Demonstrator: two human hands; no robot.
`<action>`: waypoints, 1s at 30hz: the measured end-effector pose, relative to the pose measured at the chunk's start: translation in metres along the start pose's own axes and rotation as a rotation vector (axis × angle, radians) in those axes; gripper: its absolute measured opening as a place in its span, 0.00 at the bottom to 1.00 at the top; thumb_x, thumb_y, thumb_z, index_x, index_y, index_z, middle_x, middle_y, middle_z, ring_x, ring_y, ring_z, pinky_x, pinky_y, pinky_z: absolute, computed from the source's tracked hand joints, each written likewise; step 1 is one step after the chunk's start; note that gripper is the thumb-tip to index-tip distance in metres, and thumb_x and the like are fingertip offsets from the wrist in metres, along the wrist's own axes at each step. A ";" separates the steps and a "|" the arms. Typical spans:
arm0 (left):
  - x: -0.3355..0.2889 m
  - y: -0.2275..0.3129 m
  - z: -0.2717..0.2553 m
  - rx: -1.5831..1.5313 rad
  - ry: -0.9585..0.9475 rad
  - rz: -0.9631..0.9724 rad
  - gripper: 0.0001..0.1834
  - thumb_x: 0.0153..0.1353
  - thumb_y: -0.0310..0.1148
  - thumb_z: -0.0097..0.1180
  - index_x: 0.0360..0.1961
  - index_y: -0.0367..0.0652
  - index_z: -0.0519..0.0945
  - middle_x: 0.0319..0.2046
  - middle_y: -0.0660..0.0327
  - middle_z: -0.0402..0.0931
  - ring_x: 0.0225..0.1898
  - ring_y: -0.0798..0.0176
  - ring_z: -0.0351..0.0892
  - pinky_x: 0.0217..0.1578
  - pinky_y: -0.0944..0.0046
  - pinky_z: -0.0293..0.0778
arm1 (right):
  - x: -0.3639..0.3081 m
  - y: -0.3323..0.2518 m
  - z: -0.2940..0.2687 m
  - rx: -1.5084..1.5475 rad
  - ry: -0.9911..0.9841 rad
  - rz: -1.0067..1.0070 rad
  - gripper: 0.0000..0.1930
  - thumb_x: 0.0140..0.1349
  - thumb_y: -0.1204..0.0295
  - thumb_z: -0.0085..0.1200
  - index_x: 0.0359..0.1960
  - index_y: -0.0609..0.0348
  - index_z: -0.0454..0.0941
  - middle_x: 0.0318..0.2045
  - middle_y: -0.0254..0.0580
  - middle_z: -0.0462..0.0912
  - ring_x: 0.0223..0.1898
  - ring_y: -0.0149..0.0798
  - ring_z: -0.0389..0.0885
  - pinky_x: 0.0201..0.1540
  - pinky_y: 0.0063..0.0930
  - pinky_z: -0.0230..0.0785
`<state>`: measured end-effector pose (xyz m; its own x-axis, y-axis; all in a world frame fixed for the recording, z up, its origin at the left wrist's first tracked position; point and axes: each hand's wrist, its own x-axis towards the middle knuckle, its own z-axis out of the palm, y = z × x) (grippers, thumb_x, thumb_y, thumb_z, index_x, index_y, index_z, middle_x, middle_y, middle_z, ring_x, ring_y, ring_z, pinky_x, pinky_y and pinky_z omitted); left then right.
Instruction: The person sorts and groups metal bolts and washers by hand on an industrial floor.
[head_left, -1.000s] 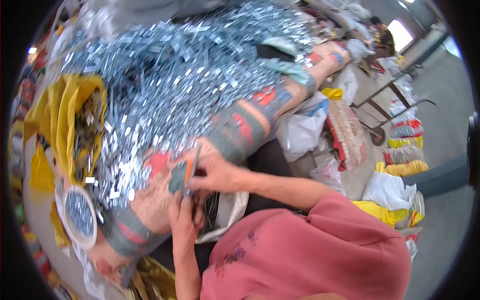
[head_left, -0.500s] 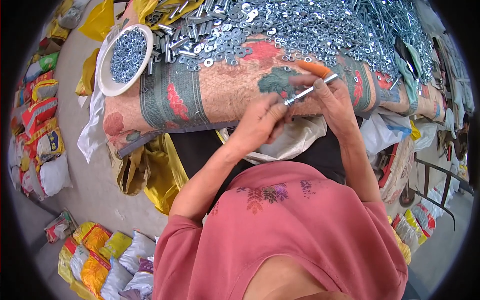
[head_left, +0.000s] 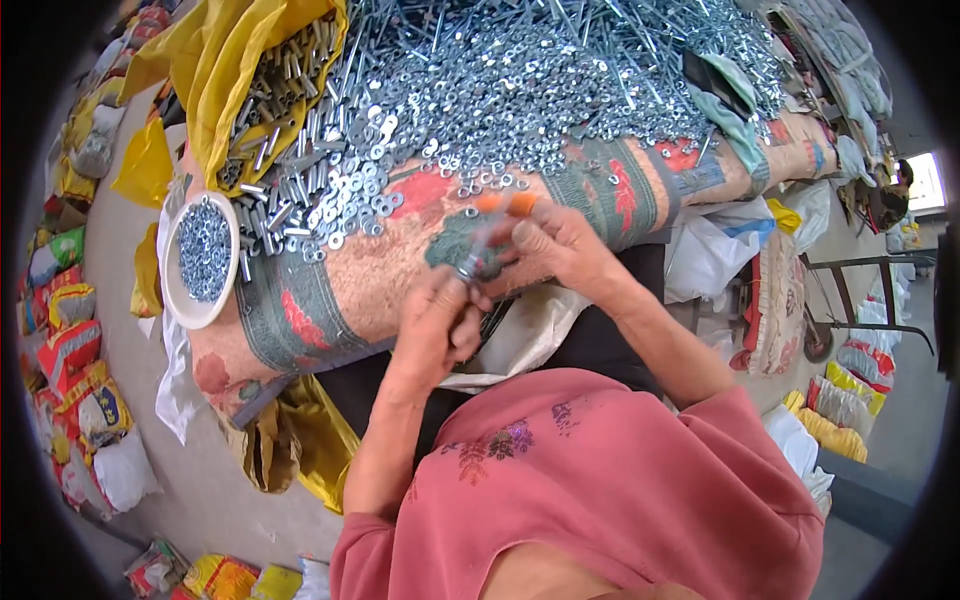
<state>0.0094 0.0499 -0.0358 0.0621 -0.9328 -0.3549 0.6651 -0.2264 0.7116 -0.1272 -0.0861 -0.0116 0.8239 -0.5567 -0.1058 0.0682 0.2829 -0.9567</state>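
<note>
Between my hands is a shiny metal anchor bolt (head_left: 487,252), smeared by motion. My left hand (head_left: 432,322) is closed, its thumb and fingers pinching the bolt's lower end, where a small ring-like part shows. My right hand (head_left: 568,245) is at the bolt's upper end, thumb and fingers bent around it. An orange finger cover (head_left: 506,205) sits on one right finger. Both hands are over the front edge of a table covered with a patterned cloth (head_left: 370,280). Loose washers (head_left: 350,205) and a heap of nuts (head_left: 520,110) lie just beyond them.
A white bowl (head_left: 231,292) of small metal rings stands at the table's left. Behind it, a yellow sack (head_left: 205,80) spills metal sleeves (head_left: 262,150). Long bolts (head_left: 630,40) heap at the back. Filled bags (head_left: 85,400) line the floor at left; a white sack (head_left: 535,325) lies below my hands.
The view has shifted, so the table and heaps sit lower and further left. The bolt, sharp and tilted up to the right before, is now blurred between my hands, its tilt steeper.
</note>
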 end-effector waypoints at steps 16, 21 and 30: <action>0.007 -0.007 0.011 1.012 0.260 0.536 0.12 0.63 0.33 0.44 0.25 0.37 0.66 0.19 0.58 0.67 0.10 0.71 0.60 0.14 0.69 0.58 | -0.006 0.030 0.017 -0.176 0.102 0.119 0.10 0.59 0.71 0.49 0.39 0.63 0.75 0.26 0.33 0.79 0.26 0.23 0.75 0.27 0.17 0.69; -0.023 -0.009 -0.020 0.658 0.043 -0.026 0.09 0.62 0.31 0.46 0.27 0.36 0.69 0.16 0.56 0.67 0.14 0.63 0.67 0.16 0.66 0.62 | -0.034 -0.014 -0.033 -0.351 0.196 0.090 0.10 0.60 0.71 0.46 0.37 0.63 0.77 0.23 0.34 0.79 0.21 0.21 0.72 0.25 0.13 0.63; -0.016 -0.038 -0.017 1.422 0.084 0.203 0.16 0.52 0.25 0.52 0.40 0.36 0.62 0.38 0.36 0.65 0.35 0.30 0.69 0.33 0.41 0.68 | -0.014 -0.047 -0.203 -1.606 1.151 0.074 0.19 0.50 0.63 0.55 0.39 0.63 0.71 0.33 0.58 0.77 0.39 0.56 0.76 0.44 0.41 0.66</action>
<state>-0.0043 0.0778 -0.0674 0.1399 -0.9747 -0.1741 -0.6505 -0.2230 0.7260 -0.2557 -0.2503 -0.0205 0.0655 -0.9200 0.3864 -0.9691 -0.1510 -0.1951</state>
